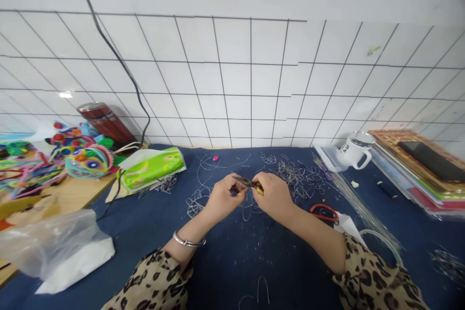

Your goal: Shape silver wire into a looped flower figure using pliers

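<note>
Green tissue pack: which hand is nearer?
Left. The left hand is to the right of the green tissue pack, apart from it. The right hand, gripping the pliers, is farther right, beyond the left hand.

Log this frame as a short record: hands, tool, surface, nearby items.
left hand: fingers pinched at the nose of the pliers; any wire there too thin to see
right hand: closed on the pliers' yellow handles
surface: blue cloth strewn with bent wire pieces
to the right: red-handled scissors, white mug, straight wires
to the left: green tissue pack, clear plastic bag
</note>
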A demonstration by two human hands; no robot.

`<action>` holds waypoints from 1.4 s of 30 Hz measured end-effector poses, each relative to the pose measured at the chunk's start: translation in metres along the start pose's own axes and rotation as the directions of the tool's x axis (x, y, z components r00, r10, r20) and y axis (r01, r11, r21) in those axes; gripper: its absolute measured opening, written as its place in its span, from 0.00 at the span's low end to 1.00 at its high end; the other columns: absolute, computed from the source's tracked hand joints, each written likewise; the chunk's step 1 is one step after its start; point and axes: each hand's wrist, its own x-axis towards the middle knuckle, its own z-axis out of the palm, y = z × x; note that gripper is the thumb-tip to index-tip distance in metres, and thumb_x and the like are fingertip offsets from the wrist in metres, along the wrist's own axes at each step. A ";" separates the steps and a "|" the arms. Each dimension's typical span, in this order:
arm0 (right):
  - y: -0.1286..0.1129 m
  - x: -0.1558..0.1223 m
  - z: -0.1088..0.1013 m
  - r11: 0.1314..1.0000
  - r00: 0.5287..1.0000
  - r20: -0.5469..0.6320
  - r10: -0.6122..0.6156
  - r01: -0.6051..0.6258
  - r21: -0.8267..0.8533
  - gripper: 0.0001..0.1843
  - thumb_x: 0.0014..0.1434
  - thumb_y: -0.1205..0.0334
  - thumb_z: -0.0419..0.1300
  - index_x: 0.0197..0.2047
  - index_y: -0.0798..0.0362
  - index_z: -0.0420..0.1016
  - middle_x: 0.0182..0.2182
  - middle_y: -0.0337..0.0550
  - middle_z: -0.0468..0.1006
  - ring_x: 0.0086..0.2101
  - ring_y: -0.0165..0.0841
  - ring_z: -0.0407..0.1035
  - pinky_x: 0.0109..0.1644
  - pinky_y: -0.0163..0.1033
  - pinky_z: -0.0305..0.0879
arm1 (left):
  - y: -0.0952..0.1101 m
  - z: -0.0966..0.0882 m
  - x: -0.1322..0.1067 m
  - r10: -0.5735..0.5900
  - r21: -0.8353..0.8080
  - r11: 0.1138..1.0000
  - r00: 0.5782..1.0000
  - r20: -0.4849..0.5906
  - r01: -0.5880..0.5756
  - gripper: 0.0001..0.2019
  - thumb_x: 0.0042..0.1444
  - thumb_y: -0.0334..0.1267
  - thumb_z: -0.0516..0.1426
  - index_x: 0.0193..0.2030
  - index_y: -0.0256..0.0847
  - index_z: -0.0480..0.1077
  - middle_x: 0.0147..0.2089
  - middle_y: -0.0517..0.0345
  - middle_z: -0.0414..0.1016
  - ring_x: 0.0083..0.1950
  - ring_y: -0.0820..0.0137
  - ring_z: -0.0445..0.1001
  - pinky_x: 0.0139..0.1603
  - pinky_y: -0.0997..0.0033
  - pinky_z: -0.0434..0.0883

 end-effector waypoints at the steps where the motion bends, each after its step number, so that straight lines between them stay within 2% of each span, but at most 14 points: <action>1: 0.000 0.000 0.001 1.000 1.000 -0.002 -0.001 0.001 -0.003 0.04 0.53 0.67 0.54 0.35 0.52 0.67 0.30 0.40 0.73 0.34 0.32 0.65 0.38 0.34 0.56 | 0.000 0.000 0.000 -0.006 0.001 1.000 1.000 -0.005 0.006 0.04 0.47 0.28 0.54 0.31 0.38 0.67 0.27 0.62 0.68 0.28 0.75 0.67 0.29 0.77 0.64; 12: 0.000 -0.001 0.006 0.998 0.999 0.009 -0.031 0.032 -0.062 0.05 0.51 0.67 0.55 0.35 0.52 0.66 0.31 0.40 0.73 0.34 0.32 0.64 0.38 0.35 0.55 | -0.002 0.001 0.000 -0.033 0.011 0.999 0.999 -0.015 0.034 0.04 0.46 0.27 0.54 0.30 0.38 0.67 0.26 0.63 0.67 0.28 0.75 0.66 0.29 0.77 0.63; 27: 0.002 0.003 -0.005 0.991 0.985 0.159 -0.065 0.083 -0.107 0.02 0.54 0.66 0.54 0.33 0.52 0.67 0.31 0.42 0.73 0.35 0.34 0.64 0.37 0.36 0.52 | -0.007 0.005 0.000 -0.045 -0.047 0.998 0.998 0.043 0.047 0.03 0.46 0.27 0.54 0.27 0.38 0.67 0.28 0.62 0.67 0.29 0.75 0.65 0.29 0.77 0.60; 32: 0.006 0.006 -0.006 0.998 0.978 0.206 -0.032 0.043 -0.052 0.03 0.55 0.63 0.55 0.34 0.52 0.69 0.31 0.42 0.74 0.35 0.32 0.65 0.36 0.34 0.53 | -0.012 0.007 0.000 -0.078 -0.085 0.993 0.995 0.058 0.083 0.01 0.47 0.30 0.56 0.28 0.38 0.67 0.27 0.62 0.67 0.27 0.75 0.64 0.28 0.76 0.60; 42: 0.010 0.014 -0.011 0.992 0.949 0.310 0.054 -0.087 0.095 0.08 0.55 0.58 0.55 0.32 0.51 0.72 0.26 0.36 0.73 0.26 0.26 0.63 0.27 0.31 0.49 | -0.021 0.005 0.001 -0.123 -0.276 0.947 0.979 0.162 0.164 0.03 0.51 0.34 0.56 0.31 0.38 0.66 0.28 0.61 0.68 0.28 0.75 0.66 0.28 0.77 0.63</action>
